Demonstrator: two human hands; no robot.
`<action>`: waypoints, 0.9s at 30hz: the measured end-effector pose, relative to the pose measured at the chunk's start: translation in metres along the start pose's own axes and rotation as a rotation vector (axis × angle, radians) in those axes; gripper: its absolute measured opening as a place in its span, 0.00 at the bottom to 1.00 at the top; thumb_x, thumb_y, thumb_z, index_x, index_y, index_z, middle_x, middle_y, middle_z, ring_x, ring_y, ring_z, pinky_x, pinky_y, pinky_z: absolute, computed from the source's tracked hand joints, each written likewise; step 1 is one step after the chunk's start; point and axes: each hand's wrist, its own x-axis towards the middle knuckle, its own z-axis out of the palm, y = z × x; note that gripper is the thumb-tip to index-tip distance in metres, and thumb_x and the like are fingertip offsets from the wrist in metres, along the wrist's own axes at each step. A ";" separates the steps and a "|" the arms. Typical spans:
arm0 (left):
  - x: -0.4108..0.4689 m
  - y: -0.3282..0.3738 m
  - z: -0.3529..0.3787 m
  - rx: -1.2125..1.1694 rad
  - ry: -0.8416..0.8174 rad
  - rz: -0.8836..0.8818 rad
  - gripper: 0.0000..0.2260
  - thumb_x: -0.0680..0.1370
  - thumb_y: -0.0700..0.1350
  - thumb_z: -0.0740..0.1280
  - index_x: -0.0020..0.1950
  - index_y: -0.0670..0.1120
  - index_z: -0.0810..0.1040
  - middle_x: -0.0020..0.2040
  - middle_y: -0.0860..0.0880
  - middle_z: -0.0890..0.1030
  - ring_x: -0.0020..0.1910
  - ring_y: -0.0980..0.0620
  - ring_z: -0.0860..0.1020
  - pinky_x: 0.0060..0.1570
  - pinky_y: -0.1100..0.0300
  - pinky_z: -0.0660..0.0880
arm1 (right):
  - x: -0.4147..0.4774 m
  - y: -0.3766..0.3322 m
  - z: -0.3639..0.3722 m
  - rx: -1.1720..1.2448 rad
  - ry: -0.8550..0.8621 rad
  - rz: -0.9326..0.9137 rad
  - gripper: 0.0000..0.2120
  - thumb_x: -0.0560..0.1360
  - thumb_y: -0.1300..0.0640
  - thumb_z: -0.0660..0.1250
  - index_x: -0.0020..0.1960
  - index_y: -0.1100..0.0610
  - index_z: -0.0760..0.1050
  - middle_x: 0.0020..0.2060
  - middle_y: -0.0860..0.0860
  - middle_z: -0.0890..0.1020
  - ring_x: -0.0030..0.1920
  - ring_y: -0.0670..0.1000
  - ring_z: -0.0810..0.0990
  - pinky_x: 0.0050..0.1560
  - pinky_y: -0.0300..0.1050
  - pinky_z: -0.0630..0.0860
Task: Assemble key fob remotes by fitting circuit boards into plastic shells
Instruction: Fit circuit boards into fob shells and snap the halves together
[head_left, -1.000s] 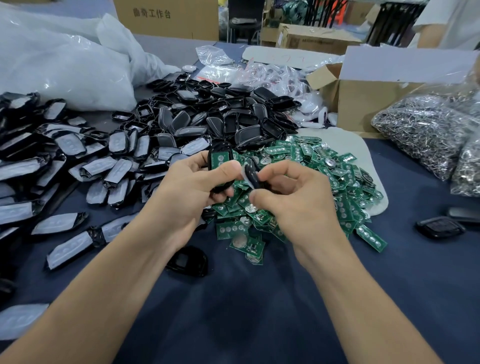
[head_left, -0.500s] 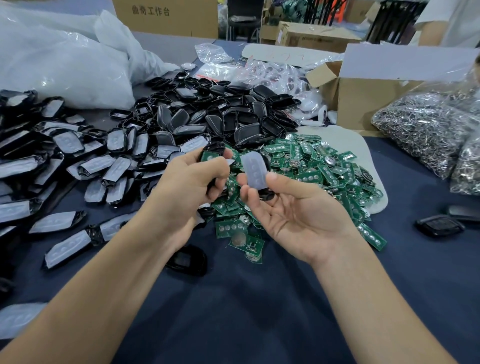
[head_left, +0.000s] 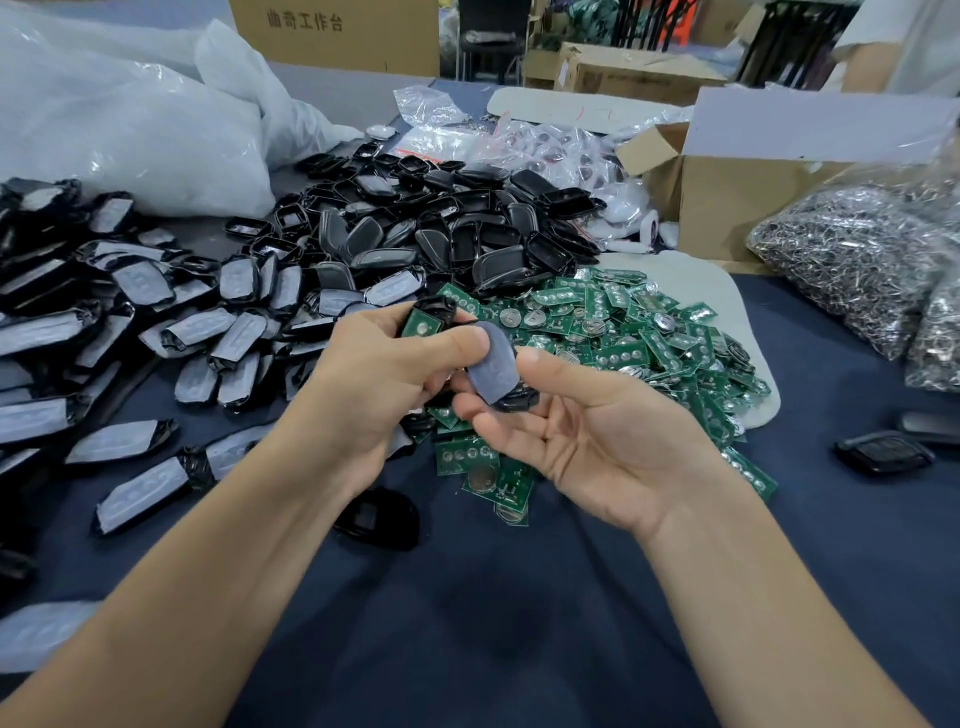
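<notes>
Mating step, by my read. Left hand (head_left: 384, 384) grips black plastic shell (head_left: 435, 307) with green circuit board (head_left: 422, 326) seated. Right hand (head_left: 587, 431) pinches grey film-covered cover (head_left: 493, 370). Next: align edges, snap shut.

Left hand (head_left: 374, 384) grips board-fitted shell (head_left: 427, 319); right hand (head_left: 597, 441) apparently pinches grey cover (head_left: 491, 366)

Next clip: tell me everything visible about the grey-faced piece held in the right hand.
The grey-faced shell piece is elongated and rounded, with a matte pale grey face and glossy black plastic showing at its lower end. It is tilted nearly upright, above the green circuit boards. The right hand, palm up, pinches it, fingertips beneath and thumb at its right edge. The thumb of the left hand, which holds a black shell with a board, touches its upper left edge.
</notes>
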 end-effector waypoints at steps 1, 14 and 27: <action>0.000 0.000 0.000 0.005 0.027 0.024 0.04 0.76 0.37 0.75 0.43 0.41 0.81 0.25 0.55 0.70 0.23 0.58 0.65 0.25 0.70 0.65 | 0.000 0.000 0.001 -0.027 0.026 -0.030 0.24 0.72 0.60 0.70 0.64 0.70 0.77 0.51 0.65 0.85 0.47 0.61 0.88 0.43 0.47 0.85; 0.003 -0.004 0.000 0.143 0.071 0.057 0.14 0.69 0.48 0.77 0.27 0.51 0.76 0.25 0.53 0.70 0.25 0.55 0.65 0.26 0.67 0.64 | 0.005 0.010 0.009 -0.374 0.387 -0.389 0.09 0.78 0.73 0.66 0.49 0.60 0.77 0.34 0.58 0.86 0.31 0.54 0.86 0.32 0.41 0.81; 0.003 -0.007 0.003 0.192 0.101 0.098 0.19 0.70 0.46 0.77 0.25 0.49 0.71 0.24 0.52 0.69 0.24 0.53 0.63 0.25 0.65 0.62 | 0.009 0.013 0.005 -0.507 0.395 -0.452 0.11 0.77 0.73 0.66 0.41 0.60 0.78 0.30 0.56 0.84 0.29 0.57 0.84 0.31 0.45 0.81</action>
